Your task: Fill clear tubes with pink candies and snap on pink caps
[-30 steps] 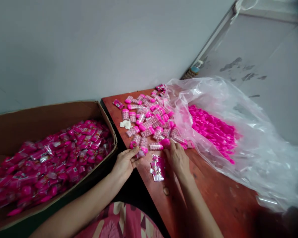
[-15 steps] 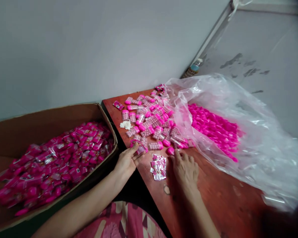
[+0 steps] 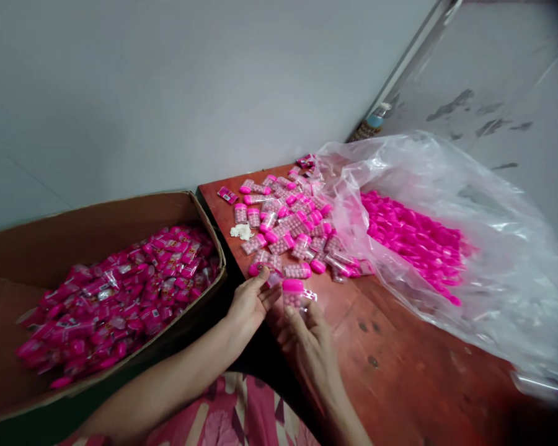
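Note:
My left hand (image 3: 253, 303) is closed at the table's left edge, pinching a pink printed plastic sleeve (image 3: 273, 277) between thumb and fingers. Close beside it, my right hand (image 3: 309, 337) grips a small clear candy bottle (image 3: 292, 294) with a pink cap, its cap end up and pale pink balls inside. A shiny edge of flat wrappers (image 3: 309, 296) shows behind the right fingers; the rest is covered by the hand. Beyond both hands spreads a heap of similar capped bottles (image 3: 302, 226), most lying on their sides.
On the left, a cardboard box (image 3: 97, 207) holds many pink-wrapped bottles (image 3: 130, 297). A large clear plastic bag (image 3: 506, 266) with loose pink caps (image 3: 413, 244) covers the table's right side. White crumpled material (image 3: 241, 232) and a flat pink wrapper (image 3: 227, 195) lie on the red table (image 3: 400, 347).
My right hand has picked up a pink-capped bottle from the near side of the heap and brought it left, beside the sleeve. My left hand still pinches the sleeve. The view has shifted slightly.

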`<control>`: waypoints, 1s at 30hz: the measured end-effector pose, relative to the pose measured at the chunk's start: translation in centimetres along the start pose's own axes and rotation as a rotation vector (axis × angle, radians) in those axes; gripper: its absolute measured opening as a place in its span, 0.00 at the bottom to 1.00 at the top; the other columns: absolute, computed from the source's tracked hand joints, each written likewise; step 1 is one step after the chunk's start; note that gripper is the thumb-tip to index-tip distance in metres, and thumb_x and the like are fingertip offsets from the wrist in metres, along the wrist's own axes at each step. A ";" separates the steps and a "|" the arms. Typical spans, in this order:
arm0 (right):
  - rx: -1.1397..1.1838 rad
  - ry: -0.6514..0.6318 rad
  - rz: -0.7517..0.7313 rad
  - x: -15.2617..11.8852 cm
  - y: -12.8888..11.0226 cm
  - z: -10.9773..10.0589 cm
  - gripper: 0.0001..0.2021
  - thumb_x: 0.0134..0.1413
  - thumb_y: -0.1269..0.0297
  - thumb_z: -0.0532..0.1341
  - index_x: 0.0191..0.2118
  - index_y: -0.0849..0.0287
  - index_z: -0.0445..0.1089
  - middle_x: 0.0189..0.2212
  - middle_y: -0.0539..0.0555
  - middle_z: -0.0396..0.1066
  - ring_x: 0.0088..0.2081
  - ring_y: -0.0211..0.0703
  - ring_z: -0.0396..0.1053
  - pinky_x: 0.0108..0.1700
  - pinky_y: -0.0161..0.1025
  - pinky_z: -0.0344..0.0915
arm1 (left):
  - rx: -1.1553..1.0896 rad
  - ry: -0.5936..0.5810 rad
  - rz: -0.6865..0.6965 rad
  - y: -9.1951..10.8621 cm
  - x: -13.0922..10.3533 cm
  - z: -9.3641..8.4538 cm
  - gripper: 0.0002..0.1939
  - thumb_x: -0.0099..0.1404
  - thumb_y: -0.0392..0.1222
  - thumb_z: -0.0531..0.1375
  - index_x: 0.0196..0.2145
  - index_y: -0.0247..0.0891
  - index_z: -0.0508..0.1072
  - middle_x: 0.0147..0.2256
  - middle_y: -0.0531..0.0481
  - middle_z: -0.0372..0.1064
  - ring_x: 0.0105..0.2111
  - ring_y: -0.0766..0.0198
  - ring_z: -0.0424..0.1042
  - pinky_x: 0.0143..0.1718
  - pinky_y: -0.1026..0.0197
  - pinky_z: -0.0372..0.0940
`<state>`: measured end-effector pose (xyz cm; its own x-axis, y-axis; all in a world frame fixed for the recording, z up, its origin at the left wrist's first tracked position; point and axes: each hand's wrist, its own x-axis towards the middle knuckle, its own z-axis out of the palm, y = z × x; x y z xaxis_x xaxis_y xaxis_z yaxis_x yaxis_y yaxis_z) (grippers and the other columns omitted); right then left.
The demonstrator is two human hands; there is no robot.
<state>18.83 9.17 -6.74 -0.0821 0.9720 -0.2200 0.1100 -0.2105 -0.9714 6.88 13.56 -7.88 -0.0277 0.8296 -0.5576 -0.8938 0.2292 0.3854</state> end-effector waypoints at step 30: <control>0.169 -0.084 0.008 0.5 1.4 1.2 0.13 0.53 0.53 0.56 0.31 0.59 0.60 0.18 0.46 0.65 0.13 0.30 0.57 0.14 0.28 0.52 | 0.538 -0.386 -0.025 1.1 -1.0 -0.1 0.12 0.47 0.41 0.66 0.19 0.27 0.72 0.17 0.46 0.68 0.14 0.67 0.65 0.16 0.67 0.59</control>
<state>17.76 9.23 -8.32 -0.1654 0.9597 -0.2272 -0.0566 -0.2392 -0.9693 5.89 12.95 -6.95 0.2425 0.9205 -0.3064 -0.5407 0.3904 0.7451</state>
